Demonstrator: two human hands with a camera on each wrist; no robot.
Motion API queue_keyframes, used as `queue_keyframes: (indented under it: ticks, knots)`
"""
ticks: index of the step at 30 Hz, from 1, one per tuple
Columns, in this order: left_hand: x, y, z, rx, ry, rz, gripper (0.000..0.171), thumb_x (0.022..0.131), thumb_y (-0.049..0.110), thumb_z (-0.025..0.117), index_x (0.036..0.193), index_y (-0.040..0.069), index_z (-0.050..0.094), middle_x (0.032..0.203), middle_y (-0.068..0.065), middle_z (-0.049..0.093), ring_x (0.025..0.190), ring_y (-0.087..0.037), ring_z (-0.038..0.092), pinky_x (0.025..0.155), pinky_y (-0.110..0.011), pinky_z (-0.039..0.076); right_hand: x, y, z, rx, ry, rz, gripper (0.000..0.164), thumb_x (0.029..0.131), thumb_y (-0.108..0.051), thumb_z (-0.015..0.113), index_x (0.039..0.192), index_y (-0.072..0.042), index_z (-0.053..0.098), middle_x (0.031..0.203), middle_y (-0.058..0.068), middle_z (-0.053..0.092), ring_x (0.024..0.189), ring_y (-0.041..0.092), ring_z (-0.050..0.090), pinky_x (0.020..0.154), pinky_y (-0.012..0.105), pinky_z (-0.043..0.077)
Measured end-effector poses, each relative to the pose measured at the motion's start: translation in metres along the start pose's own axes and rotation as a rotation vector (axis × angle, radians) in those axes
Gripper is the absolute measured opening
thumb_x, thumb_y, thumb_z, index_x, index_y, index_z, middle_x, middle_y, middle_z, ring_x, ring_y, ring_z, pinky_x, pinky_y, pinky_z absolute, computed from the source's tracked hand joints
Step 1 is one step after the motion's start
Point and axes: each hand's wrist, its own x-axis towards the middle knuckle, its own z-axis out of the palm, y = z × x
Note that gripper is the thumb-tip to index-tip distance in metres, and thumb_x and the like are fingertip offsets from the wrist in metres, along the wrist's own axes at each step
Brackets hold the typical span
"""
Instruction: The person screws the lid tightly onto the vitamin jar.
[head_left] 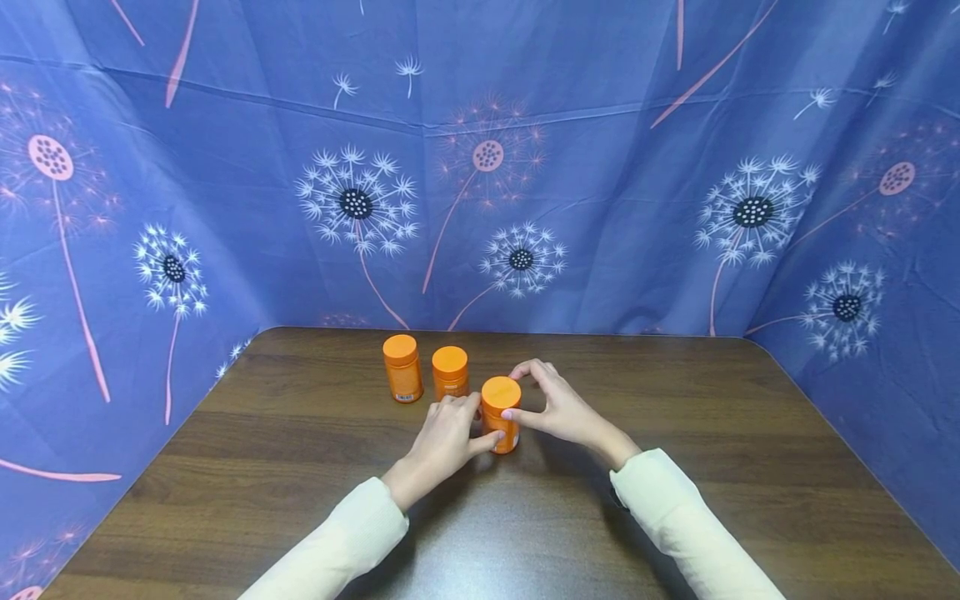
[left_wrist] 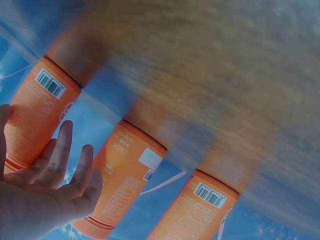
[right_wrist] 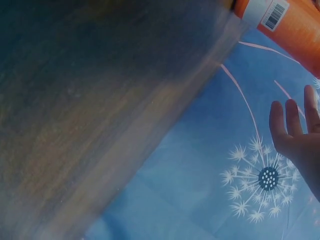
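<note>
An orange screw-capped pill bottle (head_left: 501, 398) stands upright on the table between both hands. My left hand (head_left: 442, 433) holds its lower part, thumb across the front and index finger at the left side. From the other side my right hand (head_left: 566, 408) pinches it near the cap, with the thumb in front and the index finger behind. In the left wrist view, the held bottle (left_wrist: 35, 112) shows a barcode label, and the hand's other fingers lie loosely bent beside it. The right wrist view catches only the bottle's lower part (right_wrist: 292, 30) and several outstretched fingers (right_wrist: 293, 117).
Two matching orange bottles stand to the left: a middle one (head_left: 450, 362), partly behind the left hand, and a far-left one (head_left: 403, 367). Beneath them is a brown wood-grain table (head_left: 247, 450). A blue dandelion-print cloth (head_left: 615, 208) hangs behind the table.
</note>
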Motion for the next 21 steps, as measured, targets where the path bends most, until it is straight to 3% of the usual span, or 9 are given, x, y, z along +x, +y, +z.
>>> queue_keyframes:
  ticks: [8, 16, 21]
  knots:
    - [0.0, -0.001, 0.001, 0.017, -0.004, 0.005, 0.04, 0.077, 0.048, 0.066, 0.094, 0.015, 0.054, 0.082, 0.0, 0.065, 0.076, -0.017, 0.055, 0.07, -0.033, 0.037, 0.002, 0.0, -0.009, 0.036, -0.1, -0.047, 0.055, 0.077, -0.029, 0.072, 0.126, -0.019, 0.047, 0.127, 0.002, 0.049, 0.119, 0.023, 0.041, 0.1, 0.05, 0.03]
    - [0.0, -0.001, 0.002, 0.005, -0.015, -0.001, 0.041, 0.077, 0.05, 0.066, 0.096, 0.015, 0.055, 0.084, 0.0, 0.065, 0.077, -0.016, 0.055, 0.07, -0.032, 0.036, 0.005, 0.003, -0.013, 0.075, -0.194, -0.112, 0.055, 0.082, -0.011, 0.066, 0.132, -0.007, 0.043, 0.134, 0.014, 0.046, 0.125, 0.031, 0.038, 0.107, 0.059, 0.006]
    - [0.0, -0.001, 0.002, 0.005, -0.012, -0.006, 0.04, 0.077, 0.049, 0.066, 0.095, 0.016, 0.055, 0.084, 0.001, 0.065, 0.077, -0.016, 0.054, 0.07, -0.032, 0.036, 0.006, 0.003, -0.015, 0.048, -0.204, -0.113, 0.052, 0.084, -0.015, 0.065, 0.132, -0.009, 0.045, 0.133, 0.007, 0.045, 0.125, 0.026, 0.038, 0.104, 0.058, 0.019]
